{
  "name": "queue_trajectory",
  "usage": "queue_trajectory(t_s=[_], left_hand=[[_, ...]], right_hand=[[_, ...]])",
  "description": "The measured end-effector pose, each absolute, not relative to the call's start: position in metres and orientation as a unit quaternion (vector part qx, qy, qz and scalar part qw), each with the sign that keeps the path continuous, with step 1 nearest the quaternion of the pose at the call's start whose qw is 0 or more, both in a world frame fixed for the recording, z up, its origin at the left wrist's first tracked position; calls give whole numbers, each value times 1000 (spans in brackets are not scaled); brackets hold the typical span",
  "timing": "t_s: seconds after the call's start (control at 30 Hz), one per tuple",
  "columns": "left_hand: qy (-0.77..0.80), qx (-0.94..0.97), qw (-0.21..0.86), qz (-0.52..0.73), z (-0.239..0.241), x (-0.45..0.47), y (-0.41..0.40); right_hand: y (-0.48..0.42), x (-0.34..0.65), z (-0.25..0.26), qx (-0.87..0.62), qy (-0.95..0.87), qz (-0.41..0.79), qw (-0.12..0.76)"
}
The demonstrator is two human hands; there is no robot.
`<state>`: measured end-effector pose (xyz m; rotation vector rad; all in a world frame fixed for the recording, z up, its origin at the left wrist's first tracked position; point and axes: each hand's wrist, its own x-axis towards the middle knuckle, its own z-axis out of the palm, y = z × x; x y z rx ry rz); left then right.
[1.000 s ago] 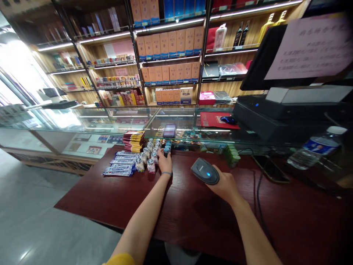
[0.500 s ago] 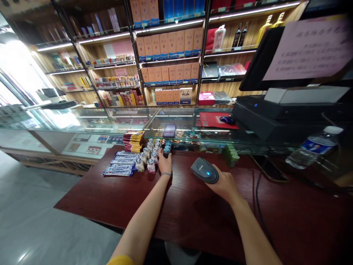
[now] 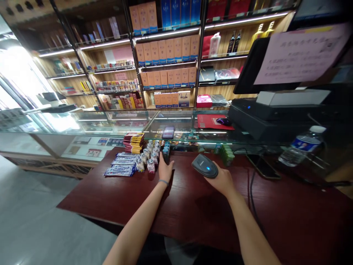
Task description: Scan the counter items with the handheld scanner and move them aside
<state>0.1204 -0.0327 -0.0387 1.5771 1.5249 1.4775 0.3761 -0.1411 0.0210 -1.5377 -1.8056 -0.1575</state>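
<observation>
My right hand (image 3: 223, 180) is wrapped round the handle of a dark grey barcode scanner (image 3: 204, 166), whose blue light is lit. The scanner is held above the table and its head points left. My left hand (image 3: 165, 170), with a band on the wrist, is beside the rows of small clear jars with silvery lids (image 3: 151, 165). Its thumb is spread away from the fingers, and nothing shows in it. Just beyond its fingertips are small blue-green packs (image 3: 166, 150). Left of the jars lie blue-and-white stick packets (image 3: 121, 165) and a stack of red-and-yellow packets (image 3: 134, 142).
Behind the dark red table (image 3: 193, 217) runs a glass display counter (image 3: 124, 127). Green packs (image 3: 227, 154), a phone (image 3: 263, 166) and a water bottle (image 3: 302, 146) are to the right. A black cable (image 3: 251, 195) crosses the table beside my right arm.
My left hand has drawn back slightly toward me, and its thumb has swung out to the right. The scanner stays in my right hand. The view has shifted slightly.
</observation>
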Motion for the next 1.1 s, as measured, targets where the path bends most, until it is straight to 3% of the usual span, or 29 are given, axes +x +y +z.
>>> queue_trajectory(t_s=[0.4, 0.83, 1.1], left_hand=[[469, 576, 265, 615, -21, 151, -57], [352, 652, 377, 556, -19, 290, -24], [338, 728, 306, 512, -24, 346, 6]], right_hand=[[-138, 408, 17, -704, -531, -166, 442], [-152, 452, 23, -733, -393, -194, 520], [-157, 469, 15, -734, -330, -155, 573]])
